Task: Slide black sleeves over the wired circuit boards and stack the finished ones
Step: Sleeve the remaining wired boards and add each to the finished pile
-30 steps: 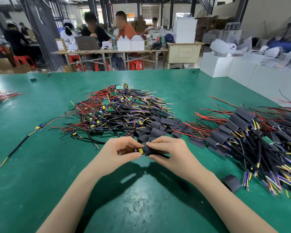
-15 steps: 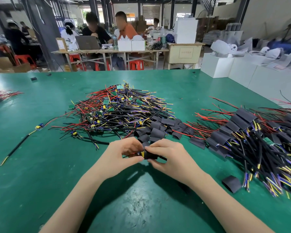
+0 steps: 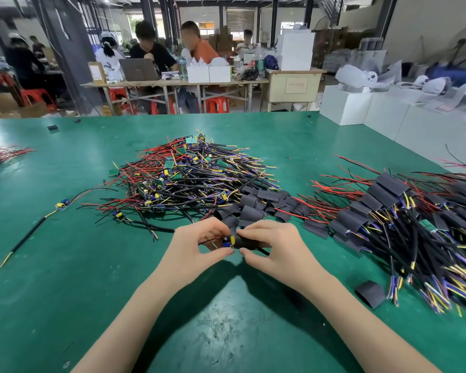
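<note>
Right hand [image 3: 273, 247] over half-hidden sleeve [image 3: 249, 242]

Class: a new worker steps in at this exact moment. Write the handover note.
Left hand pinches a small wired circuit board with yellow and blue parts. Right hand holds a black sleeve partly slid over it.
Done: sleeved boards stacked at right.
Left: finish this one, then the bare pile; loose sleeves lie just beyond the hands.
</note>
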`<state>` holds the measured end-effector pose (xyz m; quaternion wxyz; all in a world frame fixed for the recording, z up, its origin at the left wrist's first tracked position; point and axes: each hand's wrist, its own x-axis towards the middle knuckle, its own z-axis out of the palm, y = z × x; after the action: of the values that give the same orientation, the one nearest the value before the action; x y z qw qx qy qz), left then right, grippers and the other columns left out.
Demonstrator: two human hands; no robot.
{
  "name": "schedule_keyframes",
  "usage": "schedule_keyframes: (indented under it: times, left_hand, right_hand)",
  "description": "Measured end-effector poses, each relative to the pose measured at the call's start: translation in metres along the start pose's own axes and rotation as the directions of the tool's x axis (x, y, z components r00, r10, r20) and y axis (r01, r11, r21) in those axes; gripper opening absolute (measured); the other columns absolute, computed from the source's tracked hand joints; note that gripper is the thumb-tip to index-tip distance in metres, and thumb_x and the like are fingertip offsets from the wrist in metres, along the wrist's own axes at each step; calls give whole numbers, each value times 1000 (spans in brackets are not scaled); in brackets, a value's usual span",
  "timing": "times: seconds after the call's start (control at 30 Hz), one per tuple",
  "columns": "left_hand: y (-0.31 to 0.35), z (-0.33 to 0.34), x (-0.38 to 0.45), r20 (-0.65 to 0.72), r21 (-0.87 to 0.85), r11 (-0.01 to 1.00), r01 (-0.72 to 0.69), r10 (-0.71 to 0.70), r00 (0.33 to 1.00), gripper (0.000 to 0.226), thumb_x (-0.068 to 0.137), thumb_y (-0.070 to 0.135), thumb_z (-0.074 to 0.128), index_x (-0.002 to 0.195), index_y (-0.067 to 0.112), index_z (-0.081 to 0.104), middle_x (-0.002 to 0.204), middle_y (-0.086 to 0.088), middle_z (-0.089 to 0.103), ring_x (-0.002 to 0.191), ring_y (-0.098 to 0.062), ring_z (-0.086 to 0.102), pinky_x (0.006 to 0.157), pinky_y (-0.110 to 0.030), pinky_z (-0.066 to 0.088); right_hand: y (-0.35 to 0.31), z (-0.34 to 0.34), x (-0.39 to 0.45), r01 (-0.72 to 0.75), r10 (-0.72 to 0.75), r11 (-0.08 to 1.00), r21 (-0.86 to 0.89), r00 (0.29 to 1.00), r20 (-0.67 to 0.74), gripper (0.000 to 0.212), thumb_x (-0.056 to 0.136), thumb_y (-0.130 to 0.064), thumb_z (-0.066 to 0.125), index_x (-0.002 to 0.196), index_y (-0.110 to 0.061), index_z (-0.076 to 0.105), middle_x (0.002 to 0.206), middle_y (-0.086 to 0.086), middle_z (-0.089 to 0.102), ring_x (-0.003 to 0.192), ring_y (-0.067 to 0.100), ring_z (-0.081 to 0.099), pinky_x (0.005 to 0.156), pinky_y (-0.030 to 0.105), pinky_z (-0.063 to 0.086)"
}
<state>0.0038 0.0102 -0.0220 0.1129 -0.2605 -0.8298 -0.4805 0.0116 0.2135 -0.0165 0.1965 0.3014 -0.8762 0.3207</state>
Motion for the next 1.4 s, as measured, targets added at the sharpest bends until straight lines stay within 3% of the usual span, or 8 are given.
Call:
schedule_keyframes:
  times: [0.27,0.37,0.5,0.63,0.77,0.9,1.13,1.4]
  left_hand:
    - [0,3,0,28,81,993,-85,83,996,24,73,-3,79,90,10,69,81,6,70,73,-8,66,73,-23,54]
    - [-2,2,0,-19,7,1000,-19,19,1000,23,74,-1,80,91,11,69,82,6,71,73,-10,69,74,-21,55]
    - [-5,1,0,-50,-21,998,61,-62,997,27,72,-3,81,92,14,70,85,8,74,77,-9,71,77,-17,54]
    - [-7,-4,2,41,-51,987,153,-151,988,33,75,-7,75,95,20,72,89,6,76,80,-9,72,80,-18,54]
    - [-5,-5,1,3,-44,981,190,-190,982,29,78,0,77,96,23,72,77,5,75,65,1,64,67,-11,46]
    - [-1,-2,0,-80,-5,989,151,-150,985,30,76,-5,77,96,18,76,83,11,76,75,4,69,73,-9,48]
    - [4,1,1,-213,24,988,151,-142,967,34,72,-9,77,98,13,78,85,1,77,78,1,71,75,-7,50]
    - [6,5,0,-199,51,983,174,-160,967,33,72,-11,76,99,6,77,83,-5,76,66,16,62,68,-2,45]
  right_hand:
    - [2,2,0,72,-72,996,-57,997,12,25,78,-13,74,103,-10,75,96,2,72,85,17,67,76,34,56]
    - [3,-1,0,-39,39,999,-20,999,1,40,80,-33,74,116,-15,69,103,0,71,90,16,66,78,36,54]
    - [10,-5,2,-164,188,943,-291,981,57,45,81,-60,59,109,-27,68,101,-9,71,98,15,64,81,34,50]
    - [11,-7,0,-171,211,943,-286,970,117,29,87,-51,56,108,-35,66,94,-11,70,93,15,62,78,32,49]
    - [10,-5,1,-149,184,954,-259,976,114,25,90,-47,53,105,-32,65,84,-4,66,84,19,56,75,34,47]
    - [9,1,-1,-115,148,964,-241,981,125,25,93,-45,51,101,-27,64,75,-3,63,77,23,54,72,37,46]
    - [10,3,1,-236,237,971,29,966,-106,19,86,-21,69,104,-19,74,86,0,76,76,17,71,74,37,55]
    - [2,14,-1,-144,128,985,-93,978,-163,18,84,-22,63,96,-13,72,74,5,71,65,31,62,59,40,53]
